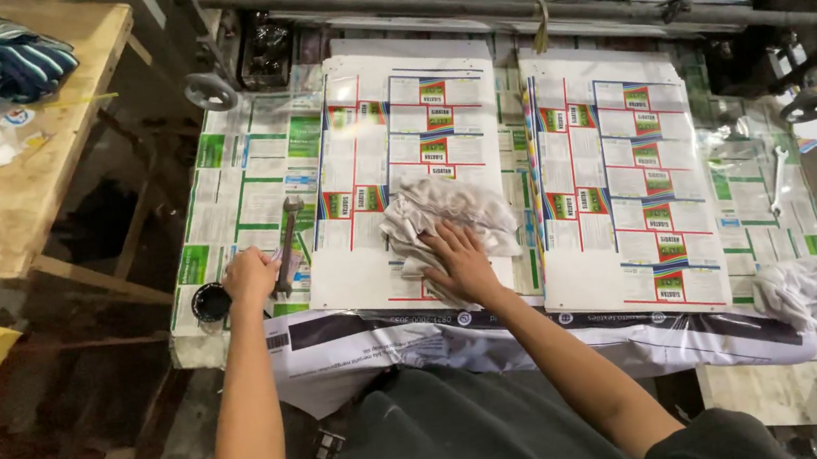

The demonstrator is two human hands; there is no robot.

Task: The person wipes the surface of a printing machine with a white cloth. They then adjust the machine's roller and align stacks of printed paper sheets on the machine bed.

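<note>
My right hand (460, 266) is pressed flat, fingers spread, on a crumpled white rag (442, 218) atop the printed sheets (398, 121) (mid-bench), while my left hand (249, 278) grips a wrench (287, 241).

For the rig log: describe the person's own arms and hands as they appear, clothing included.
Both arms are bare from hand to upper arm, with no gloves, rings, watch or bracelet visible on the left hand or the right hand. Short dark sleeves show at the bottom edge, belonging to a dark garment with a small orange mark at its lower edge.
</note>
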